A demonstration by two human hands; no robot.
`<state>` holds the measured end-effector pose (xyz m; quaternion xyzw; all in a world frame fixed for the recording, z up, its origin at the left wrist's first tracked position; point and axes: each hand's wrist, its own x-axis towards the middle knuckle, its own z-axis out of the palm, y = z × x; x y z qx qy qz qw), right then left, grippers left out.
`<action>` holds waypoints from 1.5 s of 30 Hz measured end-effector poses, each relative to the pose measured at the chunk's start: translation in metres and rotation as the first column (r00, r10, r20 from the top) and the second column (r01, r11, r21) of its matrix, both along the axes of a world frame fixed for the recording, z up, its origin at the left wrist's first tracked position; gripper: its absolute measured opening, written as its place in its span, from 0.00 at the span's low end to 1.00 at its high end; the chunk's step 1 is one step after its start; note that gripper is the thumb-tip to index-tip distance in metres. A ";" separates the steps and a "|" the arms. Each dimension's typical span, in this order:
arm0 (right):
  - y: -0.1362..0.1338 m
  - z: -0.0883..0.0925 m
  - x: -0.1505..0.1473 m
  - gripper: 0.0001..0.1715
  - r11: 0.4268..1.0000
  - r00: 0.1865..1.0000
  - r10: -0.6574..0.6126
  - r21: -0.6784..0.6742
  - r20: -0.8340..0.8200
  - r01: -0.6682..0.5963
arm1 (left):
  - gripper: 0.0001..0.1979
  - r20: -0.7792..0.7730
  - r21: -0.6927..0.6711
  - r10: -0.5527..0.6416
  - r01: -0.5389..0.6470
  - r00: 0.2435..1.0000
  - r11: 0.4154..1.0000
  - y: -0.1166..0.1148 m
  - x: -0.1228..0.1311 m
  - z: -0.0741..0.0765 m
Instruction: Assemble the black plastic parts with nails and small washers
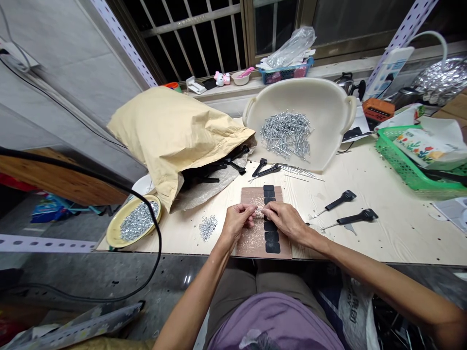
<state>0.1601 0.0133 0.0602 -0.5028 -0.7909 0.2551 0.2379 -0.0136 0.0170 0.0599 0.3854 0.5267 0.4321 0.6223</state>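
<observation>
Left hand (pixel 238 221) and right hand (pixel 286 219) meet fingertip to fingertip. Both are pinched on a thin pale piece (pixel 258 208) (too small to identify), held just above the brown board (pixel 251 240) with its row of black pads (pixel 272 236). Judged step: fitting or aligning small parts; any next move calls for a steady pinch. Left of the hands, a loose heap of silver bits (pixel 207 227); right, two black-handled tools (pixel 355 217). Beyond, a cream tray (pixel 328 99) of nails (pixel 287 133).
</observation>
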 end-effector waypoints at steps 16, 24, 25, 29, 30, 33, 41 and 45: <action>0.001 0.003 0.009 0.10 0.999 0.986 -0.022 0.027 -0.163 0.027 | 0.20 0.027 -0.024 -0.050 0.050 0.998 0.998 0.002 0.006 -0.007; -0.005 0.003 0.011 0.11 0.996 1.000 -0.019 0.092 -0.005 0.019 | 0.19 -0.039 0.009 -0.091 0.091 0.995 0.996 0.002 0.005 -0.007; -0.005 0.003 0.011 0.11 0.995 1.000 -0.010 0.098 -0.002 0.010 | 0.19 -0.038 0.007 -0.085 0.086 0.996 0.996 0.002 0.005 -0.007; -0.005 0.004 0.013 0.11 0.995 1.000 0.002 0.104 -0.012 -0.001 | 0.19 -0.032 0.007 -0.075 0.076 0.997 0.997 0.002 0.005 -0.006; -0.005 0.004 0.013 0.12 0.996 1.000 0.000 0.090 -0.030 0.002 | 0.18 -0.037 0.012 -0.078 0.079 0.996 0.997 0.002 0.006 -0.005; -0.003 0.005 0.014 0.14 0.999 0.988 0.006 -0.047 -0.156 -0.013 | 0.17 -0.064 0.031 -0.084 0.086 0.994 0.996 0.002 0.007 -0.003; -0.008 0.004 0.018 0.11 0.998 0.996 0.024 0.063 -0.084 -0.019 | 0.17 -0.049 0.028 -0.100 0.102 0.994 0.994 0.002 0.006 -0.007; -0.007 0.003 0.017 0.14 0.998 1.000 -0.005 0.062 -0.025 0.007 | 0.17 -0.043 0.034 -0.103 0.105 0.994 0.994 0.002 0.007 -0.011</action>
